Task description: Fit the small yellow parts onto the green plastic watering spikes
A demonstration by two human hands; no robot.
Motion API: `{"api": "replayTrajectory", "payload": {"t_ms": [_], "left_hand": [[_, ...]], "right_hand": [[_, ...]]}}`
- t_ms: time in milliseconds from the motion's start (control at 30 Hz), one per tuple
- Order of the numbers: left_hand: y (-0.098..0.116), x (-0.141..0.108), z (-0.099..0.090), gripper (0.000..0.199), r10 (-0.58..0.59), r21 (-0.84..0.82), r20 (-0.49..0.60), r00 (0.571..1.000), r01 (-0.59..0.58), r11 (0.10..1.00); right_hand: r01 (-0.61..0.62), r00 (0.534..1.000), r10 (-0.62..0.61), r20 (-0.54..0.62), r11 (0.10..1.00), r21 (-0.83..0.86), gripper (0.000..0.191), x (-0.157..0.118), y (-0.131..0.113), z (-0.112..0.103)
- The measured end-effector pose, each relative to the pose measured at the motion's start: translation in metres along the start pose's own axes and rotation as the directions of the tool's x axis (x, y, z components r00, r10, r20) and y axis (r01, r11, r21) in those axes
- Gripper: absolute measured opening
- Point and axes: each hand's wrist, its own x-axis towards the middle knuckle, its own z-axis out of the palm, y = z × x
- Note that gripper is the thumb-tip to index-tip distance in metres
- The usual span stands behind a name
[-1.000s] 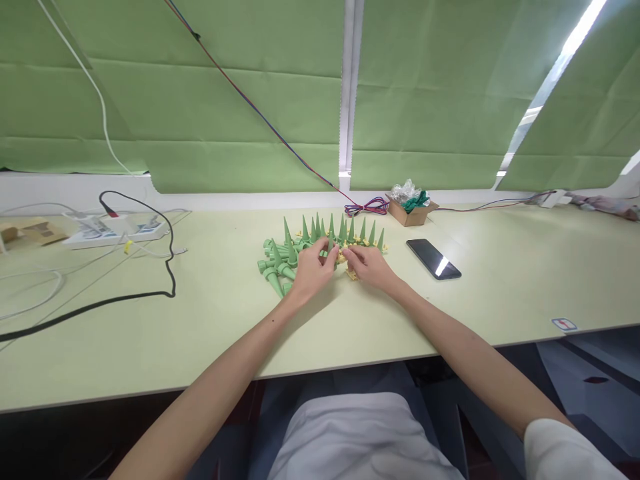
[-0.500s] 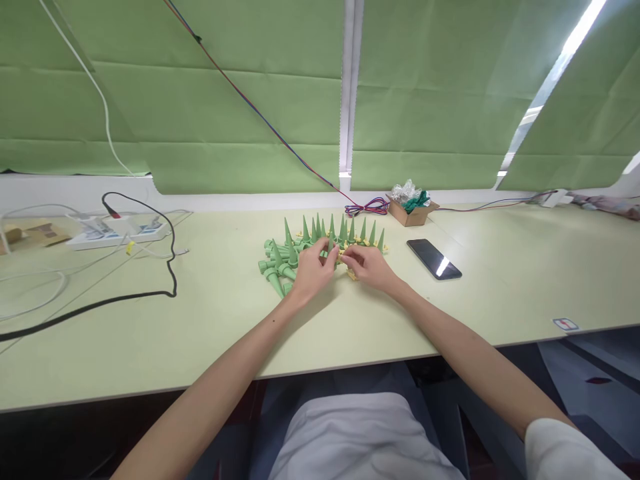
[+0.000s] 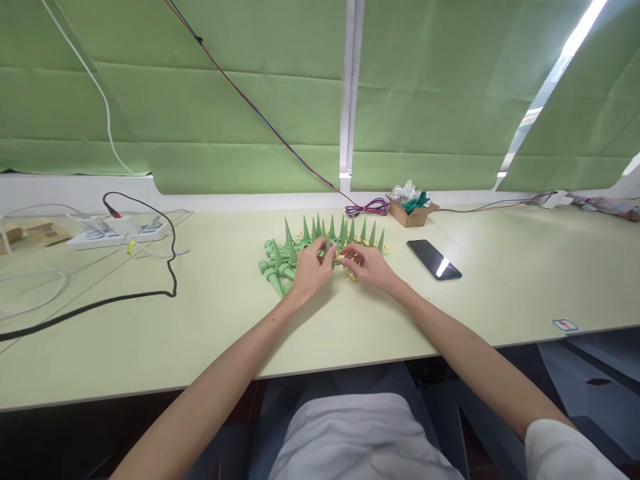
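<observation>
My left hand (image 3: 311, 268) is closed round a green plastic spike (image 3: 328, 241), its tip pointing up between the thumb and fingers. Close beside it, my right hand (image 3: 369, 265) pinches a small yellow piece (image 3: 339, 258) against the spike's lower end. The fingers cover most of the spot where the two meet. Several loose green spikes (image 3: 275, 277) lie in a heap left of my left hand. Behind both hands, several more spikes (image 3: 373, 233) stand upright with yellow parts at their bases. A few yellow pieces (image 3: 353, 275) lie on the table under my right hand.
A black phone (image 3: 434, 259) lies on the pale table (image 3: 210, 347) to the right. Behind it stands a small cardboard box (image 3: 413, 215) with crumpled plastic and green material. Bundled wires (image 3: 367, 207) lie at the wall. A power strip (image 3: 117, 233) and black cable (image 3: 173, 267) are at left.
My left hand has tilted the green spike slightly to the left. My right fingers have shifted a little at the yellow piece. The rest stays in place.
</observation>
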Motion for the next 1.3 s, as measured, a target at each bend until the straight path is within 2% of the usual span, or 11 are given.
{"api": "replayTrajectory", "payload": {"t_ms": [233, 367, 567, 733, 1000, 1100, 1300], "left_hand": [[0.0020, -0.0003, 0.0001, 0.025, 0.006, 0.005, 0.013, 1.000, -0.006, 1.000], [0.0032, -0.0009, 0.0000, 0.023, 0.005, 0.001, 0.028, 1.000, -0.005, 1.000], [0.0032, -0.0003, -0.0006, 0.025, 0.014, -0.011, 0.018, 1.000, -0.014, 1.000], [0.0025, -0.0001, -0.0011, 0.024, 0.004, -0.017, 0.005, 1.000, -0.004, 1.000], [0.0054, -0.0010, -0.0010, 0.026, 0.012, -0.021, 0.023, 1.000, -0.011, 1.000], [0.0054, -0.0013, -0.0008, 0.026, 0.015, -0.019, 0.028, 0.999, -0.014, 1.000], [0.0050, -0.0020, -0.0002, 0.025, 0.018, -0.030, 0.037, 0.999, -0.017, 0.999]], "right_hand": [[0.036, 0.999, -0.036, 0.006, 0.999, -0.013, 0.016, 0.0005, 0.0014, 0.0012], [0.044, 0.999, -0.043, 0.007, 0.997, -0.064, 0.028, 0.0015, 0.0042, 0.0017], [-0.002, 0.998, 0.007, 0.061, 0.996, -0.091, 0.045, 0.0006, 0.0029, 0.0002], [-0.007, 0.999, 0.008, 0.049, 1.000, -0.028, 0.021, -0.0003, 0.0001, -0.0002], [0.017, 0.998, -0.018, 0.062, 1.000, 0.015, 0.014, -0.0001, -0.0012, -0.0011], [0.024, 0.998, -0.024, 0.061, 1.000, 0.003, 0.013, -0.0002, -0.0017, -0.0012], [0.029, 0.997, -0.025, 0.075, 0.998, -0.058, 0.026, 0.0006, -0.0002, -0.0006]]}}
